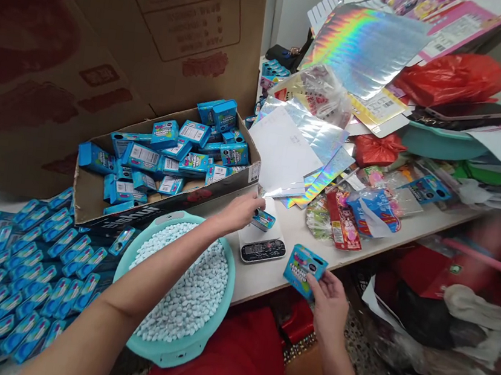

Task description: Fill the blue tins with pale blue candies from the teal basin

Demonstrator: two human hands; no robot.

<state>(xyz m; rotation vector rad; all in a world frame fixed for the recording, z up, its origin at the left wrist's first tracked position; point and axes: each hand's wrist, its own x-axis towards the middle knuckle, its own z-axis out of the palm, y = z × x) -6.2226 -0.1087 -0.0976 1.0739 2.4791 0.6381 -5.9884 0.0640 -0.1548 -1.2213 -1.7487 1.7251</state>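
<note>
My left hand (244,211) reaches across the basin with its fingers closed at one end of a small blue candy box (265,220). That box is over the white plate of a digital scale (263,250); whether it rests on the plate I cannot tell. Just off the table's front edge, my right hand (330,298) pinches a flat-looking blue candy carton (305,269) by its lower right part, printed face up. Below my left forearm stands a turquoise basin (229,273) filled with small pale-blue candies (192,290).
A low cardboard tray (233,179) holds many loose blue boxes behind the basin. Rows of blue boxes (39,271) cover the left side. A large carton (169,31) stands behind. Holographic sheets (364,43), white paper (282,152) and candy packets (344,220) clutter the table's right.
</note>
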